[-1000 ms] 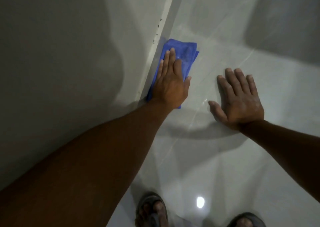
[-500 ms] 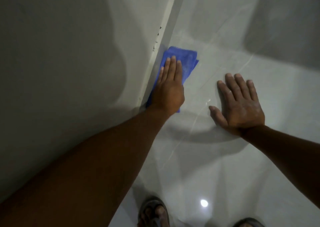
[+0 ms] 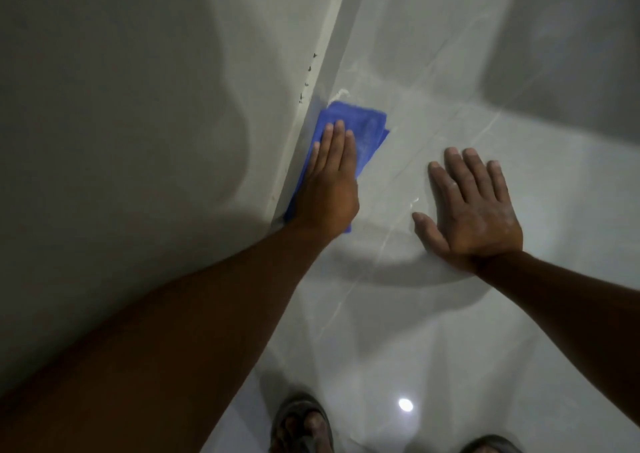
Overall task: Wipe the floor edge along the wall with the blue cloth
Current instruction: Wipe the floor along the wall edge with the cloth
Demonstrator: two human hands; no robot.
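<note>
Left hand lies flat, palm down on the cloth, fingers straight and together, pointing away from the person. Grip is open, pressing, not clutching. The cloth is blue, folded, lying on the floor with its left edge touching the skirting at the foot of the wall. Its far end shows past the fingertips; a small corner shows beside the wrist. A thin white smear sits on the floor just beyond the cloth's far edge. A few dark specks dot the skirting top near there.

Right hand is flat on the bare floor, fingers spread, grip open and empty, well to the right of the cloth, not touching it. The floor is glossy pale tile with faint veins; a bright light spot reflects near the bottom. Two sandalled feet show at the bottom edge, left foot and right foot, partly cut off. Both forearms are bare.
</note>
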